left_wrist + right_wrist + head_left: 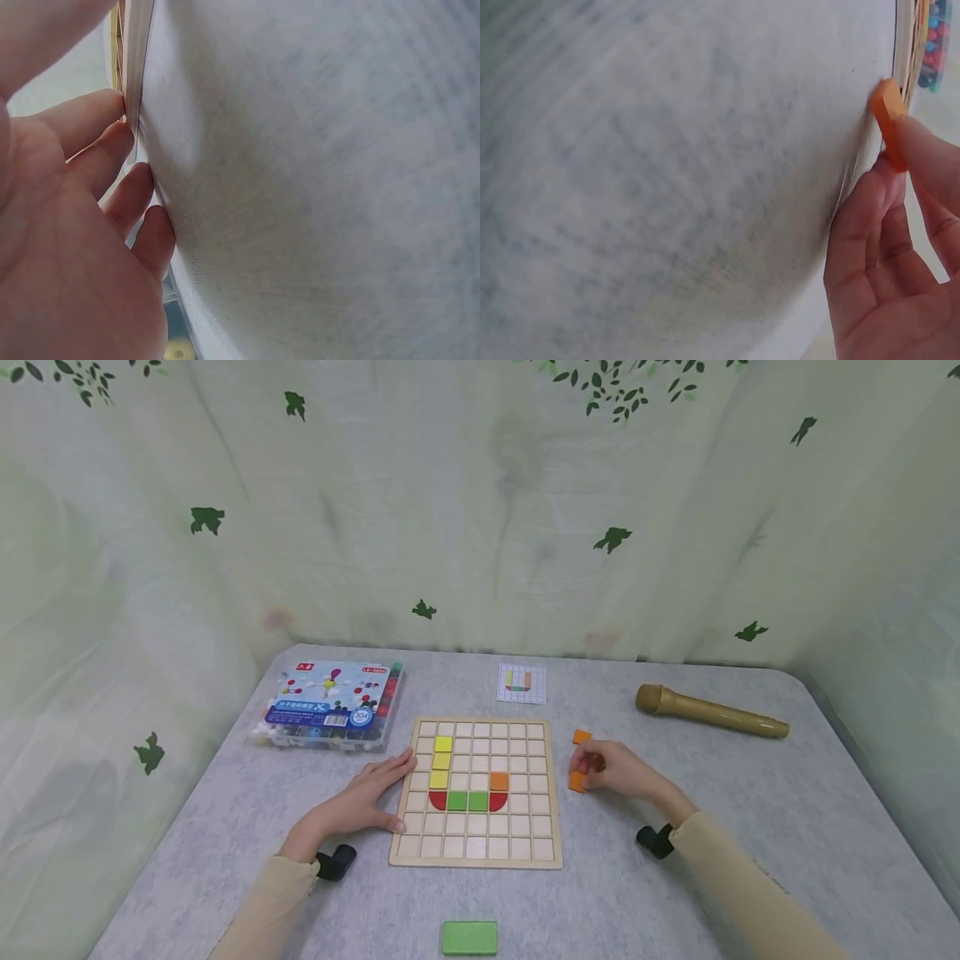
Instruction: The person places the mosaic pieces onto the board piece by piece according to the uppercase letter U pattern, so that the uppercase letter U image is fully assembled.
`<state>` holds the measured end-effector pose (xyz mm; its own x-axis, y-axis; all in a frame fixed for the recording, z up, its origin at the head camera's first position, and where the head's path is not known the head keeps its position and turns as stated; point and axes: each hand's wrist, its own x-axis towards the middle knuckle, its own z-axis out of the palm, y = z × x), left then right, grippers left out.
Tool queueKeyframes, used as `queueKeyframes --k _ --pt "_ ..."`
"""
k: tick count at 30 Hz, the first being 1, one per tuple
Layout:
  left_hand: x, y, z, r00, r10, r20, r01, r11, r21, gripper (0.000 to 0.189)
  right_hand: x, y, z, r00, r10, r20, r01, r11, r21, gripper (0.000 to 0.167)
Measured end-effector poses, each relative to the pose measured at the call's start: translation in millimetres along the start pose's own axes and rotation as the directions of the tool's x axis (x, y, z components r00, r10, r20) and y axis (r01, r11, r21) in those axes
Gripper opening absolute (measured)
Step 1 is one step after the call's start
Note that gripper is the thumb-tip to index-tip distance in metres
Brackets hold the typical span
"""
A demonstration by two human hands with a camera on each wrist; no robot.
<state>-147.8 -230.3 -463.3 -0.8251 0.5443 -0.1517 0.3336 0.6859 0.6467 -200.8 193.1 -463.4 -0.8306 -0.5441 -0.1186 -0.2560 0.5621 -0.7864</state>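
My left hand (358,799) rests with fingers spread against the left edge of a wooden grid board (476,863); in the left wrist view its fingertips touch the board's side. Right of the board, my right hand (621,770) pinches an orange square tile (889,126) between thumb and finger, low over the table. A second orange tile (582,737) lies just beyond that hand, partly hidden by it. On the board sit a column of yellow tiles (441,761), two red quarter-round tiles (438,800), two green tiles (457,801) between them, and one orange tile (498,781) above the right red one.
Behind the board lies a small pattern card (522,683) showing a coloured U shape. A clear plastic box of coloured parts (330,706) stands at the back left. A gold microphone-shaped object (712,712) lies at the back right, and a green block (469,937) at the front edge.
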Motion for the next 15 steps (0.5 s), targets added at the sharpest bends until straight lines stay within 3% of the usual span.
queueKeyframes --k 9,15 --pt "0.4 0.2 -1.3 1.0 -0.004 0.001 0.004 1.0 0.001 0.099 4.6 2.2 -9.4 0.999 -0.007 0.035 -0.001 0.975 0.22 0.014" --pt "0.7 -3.5 0.9 1.0 -0.011 0.002 0.011 1.0 0.006 0.099 13.6 -5.7 -9.8 0.999 0.014 0.029 -0.021 0.967 0.254 0.014"
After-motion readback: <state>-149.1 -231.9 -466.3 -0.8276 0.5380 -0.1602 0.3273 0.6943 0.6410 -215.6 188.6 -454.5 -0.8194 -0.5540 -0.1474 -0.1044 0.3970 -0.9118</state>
